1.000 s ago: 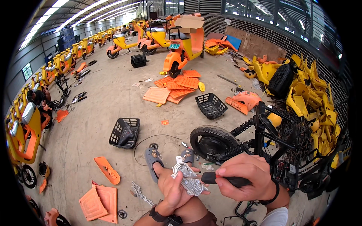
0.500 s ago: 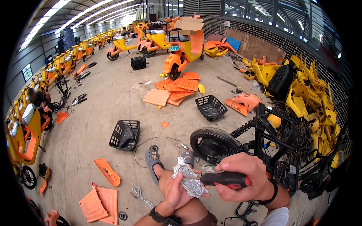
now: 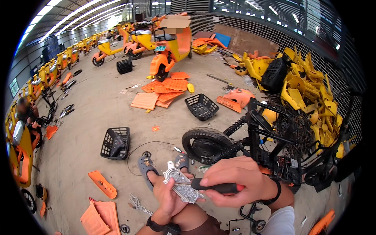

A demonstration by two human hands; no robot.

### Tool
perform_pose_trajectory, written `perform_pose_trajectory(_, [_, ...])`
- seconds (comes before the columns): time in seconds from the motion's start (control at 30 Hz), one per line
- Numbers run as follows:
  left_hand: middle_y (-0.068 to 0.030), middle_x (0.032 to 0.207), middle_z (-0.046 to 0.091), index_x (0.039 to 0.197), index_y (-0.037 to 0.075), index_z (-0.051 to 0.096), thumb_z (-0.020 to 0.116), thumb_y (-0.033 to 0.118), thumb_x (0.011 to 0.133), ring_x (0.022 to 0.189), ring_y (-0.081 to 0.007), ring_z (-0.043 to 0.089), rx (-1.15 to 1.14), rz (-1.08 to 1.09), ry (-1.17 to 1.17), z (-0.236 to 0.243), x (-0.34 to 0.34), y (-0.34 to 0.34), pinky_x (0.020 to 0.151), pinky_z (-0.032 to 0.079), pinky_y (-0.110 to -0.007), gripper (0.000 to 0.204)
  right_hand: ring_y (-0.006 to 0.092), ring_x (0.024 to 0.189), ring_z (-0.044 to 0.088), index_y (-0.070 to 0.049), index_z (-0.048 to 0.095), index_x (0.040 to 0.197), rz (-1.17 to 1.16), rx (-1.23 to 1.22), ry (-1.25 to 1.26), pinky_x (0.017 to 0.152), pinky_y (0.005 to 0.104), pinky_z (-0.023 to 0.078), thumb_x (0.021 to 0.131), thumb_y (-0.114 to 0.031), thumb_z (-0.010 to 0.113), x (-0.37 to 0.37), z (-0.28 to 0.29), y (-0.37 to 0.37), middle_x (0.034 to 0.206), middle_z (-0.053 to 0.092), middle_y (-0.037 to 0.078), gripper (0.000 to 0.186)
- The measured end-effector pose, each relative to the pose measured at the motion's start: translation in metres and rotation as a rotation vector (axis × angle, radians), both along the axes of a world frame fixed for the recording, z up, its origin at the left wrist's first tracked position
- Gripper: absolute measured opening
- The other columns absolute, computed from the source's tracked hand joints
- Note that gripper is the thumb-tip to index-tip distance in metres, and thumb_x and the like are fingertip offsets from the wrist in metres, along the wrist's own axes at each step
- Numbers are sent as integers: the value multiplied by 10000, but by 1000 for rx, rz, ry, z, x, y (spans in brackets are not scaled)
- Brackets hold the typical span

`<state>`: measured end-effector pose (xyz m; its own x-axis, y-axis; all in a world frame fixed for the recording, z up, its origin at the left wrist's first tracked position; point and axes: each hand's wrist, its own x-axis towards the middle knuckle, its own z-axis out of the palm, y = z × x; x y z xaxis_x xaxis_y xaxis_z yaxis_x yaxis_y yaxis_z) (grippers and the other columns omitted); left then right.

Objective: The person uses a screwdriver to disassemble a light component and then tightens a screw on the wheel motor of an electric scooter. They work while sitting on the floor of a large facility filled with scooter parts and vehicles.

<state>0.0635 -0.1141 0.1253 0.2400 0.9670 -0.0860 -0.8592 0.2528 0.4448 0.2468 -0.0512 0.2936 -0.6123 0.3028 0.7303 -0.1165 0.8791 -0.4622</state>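
Note:
My left hand [image 3: 166, 200] is closed around the edge of a small oval silver lamp unit [image 3: 187, 191], its bumpy, patterned face turned up. The left thumb rests on the near side of the unit. My right hand [image 3: 241, 176] grips a screwdriver [image 3: 223, 188] with a black and red handle, held almost level. Its thin blade reaches across the lamp unit toward the left thumb. Where exactly the tip presses is too small to tell. Just past the lamp unit are my feet in grey clogs [image 3: 147, 169].
A stripped black scooter frame with its wheel [image 3: 201, 145] lies to the right. Black baskets [image 3: 115, 144] and orange panels [image 3: 102, 184] lie on the concrete floor. Yellow body parts [image 3: 297, 92] are piled along the brick wall. A co-worker [image 3: 28, 115] sits at the far left among scooters.
The whole scene has shifted left as my view turned right. My right fingers sit farther forward on the screwdriver handle. The lamp unit remains in my left hand.

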Motion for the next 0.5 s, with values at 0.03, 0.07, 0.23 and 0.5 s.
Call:
perform_pose_trajectory(0.03, [-190,1213,589,1309,-11,479,473,516,986,1119,-376,616,-1,-32,8,7,0,0,876,544,-606,618,225,719,695,-31,664,1093,34,30,4,601,295,543,681,-2,809,1,-2,3,911,720,110,438])
perform_pose_trajectory(0.07, [-189,1196,599,1299,-13,490,470,525,983,1109,-365,621,-36,-11,-4,3,1,2,885,545,-583,624,231,724,693,-27,662,1103,39,20,-19,611,302,543,681,-6,812,2,-1,1,930,718,113,447])
perform_pose_trajectory(0.23, [-176,1145,632,1258,-24,536,475,543,968,1077,-314,638,-34,79,-68,-19,-3,4,921,540,-469,640,292,802,669,-4,625,1176,24,-28,-57,684,354,547,724,-45,766,9,-8,-7,1021,688,144,475])
perform_pose_trajectory(0.5, [-177,1099,639,1231,33,549,445,599,937,1016,-388,648,29,30,-68,-4,-4,2,754,565,-657,646,274,967,687,0,659,1112,-192,-235,-12,836,342,555,741,-44,805,42,-55,-14,1076,678,150,401])
